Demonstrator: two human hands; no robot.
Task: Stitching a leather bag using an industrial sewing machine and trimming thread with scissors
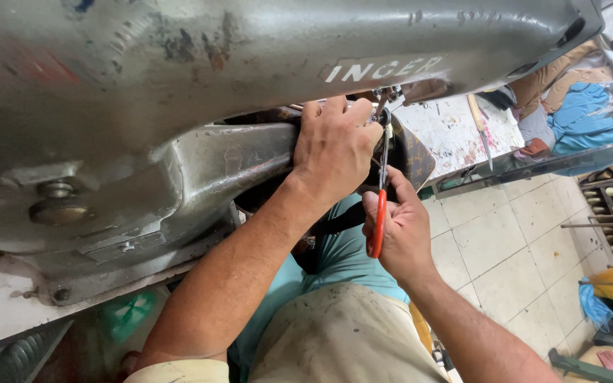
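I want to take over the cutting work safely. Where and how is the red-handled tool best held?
Grip the red-handled tool by its red handles, coming from below, as the right hand does. The metal tip points up into the sewing machine beside the left hand, so only the handle end seems free.

A paint-stained white table point(455, 135) is carrying a long wooden-handled tool point(479, 126) lying flat, while heaped blue and tan cloths point(583, 117) are resting at its far end.
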